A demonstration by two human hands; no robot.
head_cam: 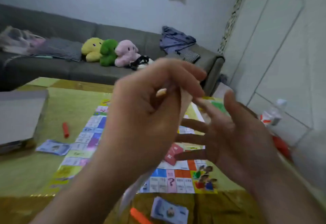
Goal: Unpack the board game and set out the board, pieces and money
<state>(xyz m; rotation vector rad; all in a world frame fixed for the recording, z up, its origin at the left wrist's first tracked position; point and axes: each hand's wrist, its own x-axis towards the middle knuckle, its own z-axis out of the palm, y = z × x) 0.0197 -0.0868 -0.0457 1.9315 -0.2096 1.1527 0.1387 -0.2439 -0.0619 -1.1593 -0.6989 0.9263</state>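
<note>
From the head view I judge the small pale piece could drop onto the colourful paper game board on the floor mat; my left hand pinches it with curled fingers, raised; my right hand hangs released, fingers spread; blue banknote stacks flank the board.
</note>
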